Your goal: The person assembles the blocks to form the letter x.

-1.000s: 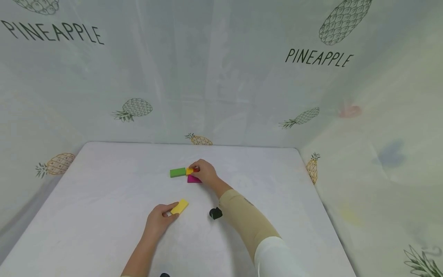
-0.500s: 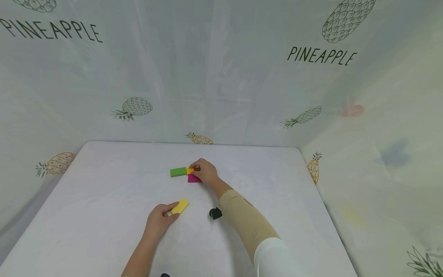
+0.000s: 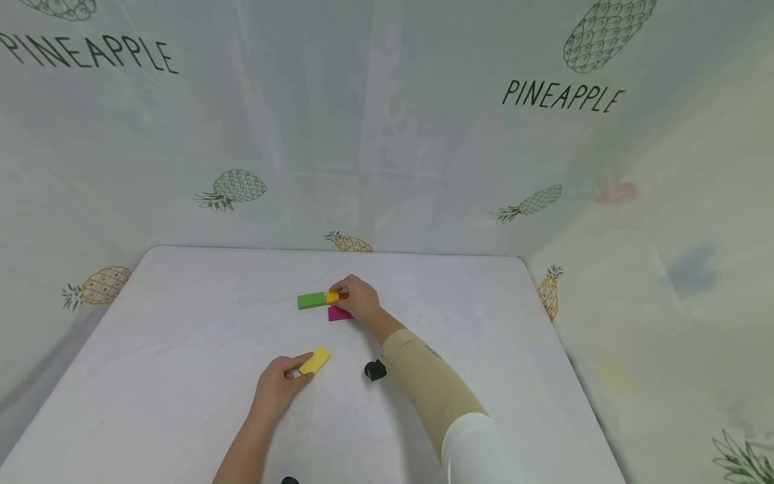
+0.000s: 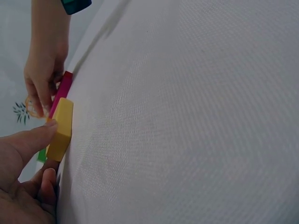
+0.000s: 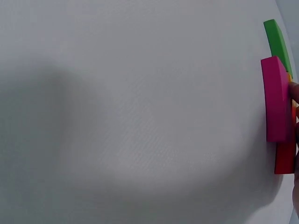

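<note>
My left hand (image 3: 280, 384) pinches a flat yellow block (image 3: 315, 360) between thumb and fingers, close over the white table. In the left wrist view the yellow block (image 4: 61, 129) stands on edge in the grip. Farther off, my right hand (image 3: 359, 300) pinches a small orange block (image 3: 332, 298), its thumb and forefinger curled at the sides. A red block (image 3: 343, 296) shows between those fingers, mostly hidden. To the left lies a green block (image 3: 311, 300), end toward the orange one. In front is a magenta block (image 3: 340, 313), partly covered by the hand; the right wrist view shows this magenta block (image 5: 276, 100) beside the red one.
A small black object (image 3: 375, 370) lies by the right forearm, and another dark round thing (image 3: 290, 480) shows at the bottom edge. The white table (image 3: 181, 349) ends at a pineapple-print curtain (image 3: 387, 134) behind and at the sides.
The magenta block has turned slightly, and a thin gap shows between it and the orange block. My right hand has shifted very slightly; the left hand keeps still with the yellow block.
</note>
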The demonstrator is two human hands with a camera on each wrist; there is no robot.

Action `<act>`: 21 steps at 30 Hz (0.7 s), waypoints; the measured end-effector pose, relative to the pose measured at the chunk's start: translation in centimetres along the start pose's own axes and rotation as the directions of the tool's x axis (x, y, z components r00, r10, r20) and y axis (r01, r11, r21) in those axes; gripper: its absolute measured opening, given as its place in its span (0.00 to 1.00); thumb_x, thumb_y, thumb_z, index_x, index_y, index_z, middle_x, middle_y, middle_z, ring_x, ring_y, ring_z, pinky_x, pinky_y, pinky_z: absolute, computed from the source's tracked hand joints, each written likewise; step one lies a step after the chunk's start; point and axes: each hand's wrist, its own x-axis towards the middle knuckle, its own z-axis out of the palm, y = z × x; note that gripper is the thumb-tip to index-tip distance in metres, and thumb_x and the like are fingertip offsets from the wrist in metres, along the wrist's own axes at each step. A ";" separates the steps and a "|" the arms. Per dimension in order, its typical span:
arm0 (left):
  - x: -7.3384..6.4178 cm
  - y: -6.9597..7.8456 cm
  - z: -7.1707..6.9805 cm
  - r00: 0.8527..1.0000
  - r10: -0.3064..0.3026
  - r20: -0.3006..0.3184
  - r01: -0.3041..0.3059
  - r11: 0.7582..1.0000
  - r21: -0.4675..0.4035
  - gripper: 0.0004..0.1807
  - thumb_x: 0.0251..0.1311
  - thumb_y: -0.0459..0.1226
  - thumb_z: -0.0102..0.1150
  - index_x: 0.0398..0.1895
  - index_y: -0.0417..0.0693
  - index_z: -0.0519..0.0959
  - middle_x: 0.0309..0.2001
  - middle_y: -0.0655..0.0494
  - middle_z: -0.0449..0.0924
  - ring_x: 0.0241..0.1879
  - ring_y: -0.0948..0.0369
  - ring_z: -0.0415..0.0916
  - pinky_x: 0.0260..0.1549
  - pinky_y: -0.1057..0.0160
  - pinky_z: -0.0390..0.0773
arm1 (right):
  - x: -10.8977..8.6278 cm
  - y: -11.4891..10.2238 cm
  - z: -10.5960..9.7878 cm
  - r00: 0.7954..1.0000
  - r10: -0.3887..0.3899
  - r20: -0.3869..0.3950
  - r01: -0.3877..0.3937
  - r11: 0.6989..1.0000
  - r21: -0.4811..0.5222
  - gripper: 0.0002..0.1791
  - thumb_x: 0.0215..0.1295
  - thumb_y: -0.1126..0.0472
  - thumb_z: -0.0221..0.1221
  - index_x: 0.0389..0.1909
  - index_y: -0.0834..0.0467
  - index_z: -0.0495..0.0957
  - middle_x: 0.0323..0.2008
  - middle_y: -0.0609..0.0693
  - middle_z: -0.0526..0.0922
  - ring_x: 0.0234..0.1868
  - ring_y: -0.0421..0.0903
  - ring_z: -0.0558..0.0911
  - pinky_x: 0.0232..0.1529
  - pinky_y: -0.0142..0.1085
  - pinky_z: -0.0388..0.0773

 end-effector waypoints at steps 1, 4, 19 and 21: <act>0.0 0.0 0.0 1.000 -0.005 0.004 0.005 1.000 0.000 0.23 0.55 0.33 0.68 0.56 0.49 0.82 0.35 0.52 0.72 0.33 0.56 0.64 0.27 0.61 0.65 | 0.0 0.0 0.0 1.000 0.005 0.001 -0.005 1.000 0.002 0.17 0.60 0.53 0.67 0.52 0.46 0.84 0.43 0.41 0.77 0.43 0.39 0.75 0.47 0.32 0.73; 0.0 0.1 0.0 1.000 -0.001 0.009 0.001 1.000 -0.001 0.23 0.55 0.33 0.68 0.57 0.49 0.81 0.36 0.52 0.72 0.33 0.56 0.64 0.27 0.61 0.65 | 0.0 0.0 -0.1 1.000 0.008 0.007 -0.008 1.000 0.000 0.17 0.61 0.54 0.67 0.52 0.45 0.83 0.45 0.41 0.77 0.47 0.39 0.76 0.50 0.32 0.73; 0.4 -0.3 0.2 1.000 -0.002 0.021 0.002 1.000 -0.004 0.23 0.56 0.33 0.68 0.57 0.50 0.81 0.36 0.51 0.72 0.34 0.55 0.64 0.27 0.60 0.65 | 0.5 -0.1 -0.3 0.999 0.024 0.042 -0.023 0.999 -0.041 0.17 0.62 0.53 0.65 0.53 0.45 0.84 0.47 0.40 0.79 0.52 0.40 0.76 0.55 0.34 0.71; 0.4 -0.2 0.1 1.000 -0.002 0.021 0.002 1.000 -0.003 0.23 0.56 0.34 0.68 0.57 0.50 0.81 0.37 0.51 0.72 0.33 0.55 0.64 0.27 0.61 0.65 | 0.4 -0.1 -0.3 0.999 0.026 0.040 -0.026 1.000 -0.017 0.16 0.63 0.53 0.65 0.52 0.45 0.84 0.46 0.40 0.79 0.50 0.40 0.76 0.54 0.33 0.71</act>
